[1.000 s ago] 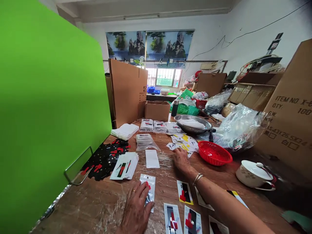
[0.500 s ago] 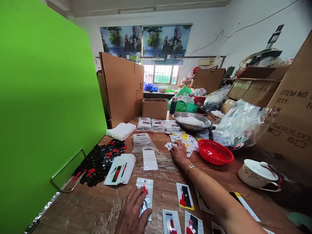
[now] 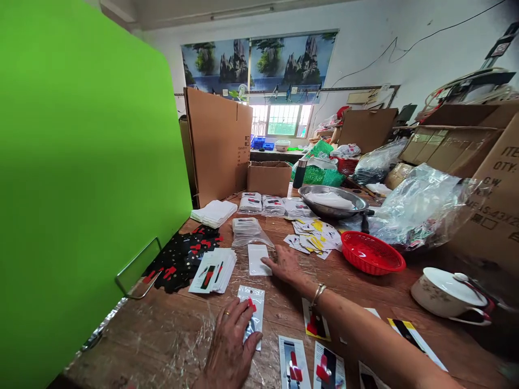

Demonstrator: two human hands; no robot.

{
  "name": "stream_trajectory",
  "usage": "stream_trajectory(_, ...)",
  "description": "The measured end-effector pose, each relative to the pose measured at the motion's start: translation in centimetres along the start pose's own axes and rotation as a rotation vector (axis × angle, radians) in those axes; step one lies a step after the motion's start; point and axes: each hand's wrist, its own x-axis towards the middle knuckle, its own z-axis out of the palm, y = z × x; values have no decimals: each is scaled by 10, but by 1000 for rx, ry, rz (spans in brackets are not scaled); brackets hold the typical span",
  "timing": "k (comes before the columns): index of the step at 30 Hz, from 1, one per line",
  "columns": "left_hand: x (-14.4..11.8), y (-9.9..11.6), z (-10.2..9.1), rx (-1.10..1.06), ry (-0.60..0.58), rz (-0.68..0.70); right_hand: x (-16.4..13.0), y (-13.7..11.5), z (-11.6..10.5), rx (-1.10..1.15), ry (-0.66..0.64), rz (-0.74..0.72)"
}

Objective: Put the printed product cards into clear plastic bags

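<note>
My left hand (image 3: 231,340) lies flat over a clear packet (image 3: 256,302) with a printed card and a red piece inside; its fingers press on the packet's left side. Farther forward, my right hand (image 3: 286,266) reaches across with fingers extended, thumb tip at the right edge of a blank white packet (image 3: 258,260). I cannot tell if it grips anything. Left of my hands lie a fanned stack of printed cards (image 3: 213,272) and a heap of black and red pieces (image 3: 184,256). Packed cards (image 3: 294,364) with red pieces lie near my right forearm.
Loose white and yellow paper slips (image 3: 316,237) lie beyond my right hand, beside a red basket (image 3: 371,254). A steel pan (image 3: 332,202), bagged packs (image 3: 273,205) and a cardboard box (image 3: 268,179) stand behind. A green panel (image 3: 89,162) borders the left; a lidded cup (image 3: 446,297) stands right.
My right hand has moved left from the paper slips to the blank white packet. My left hand stays on its packet. The whole view has shifted slightly.
</note>
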Motion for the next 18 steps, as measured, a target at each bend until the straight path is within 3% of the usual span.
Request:
stream_trajectory(3, 0, 3, -4, -15, 23, 19, -3, -32, 14, 204, 12, 110)
stream_trajectory(5, 1, 5, -6, -17, 20, 19, 0, -38, 14, 361, -2, 211)
stream_trajectory(8, 0, 7, -8, -37, 4, -9, 8, -24, 0, 483, -44, 352)
stream_trajectory(12, 2, 10, -11, -120, -3, -59, 5, 6, -27, 632, -114, 425)
stream_trajectory(15, 11, 15, -16, -190, 63, -131, -19, 12, -45, 785, -148, 462)
stream_trajectory(18, 26, 27, -23, -321, 199, -269, -57, -2, -55, 923, -198, 453)
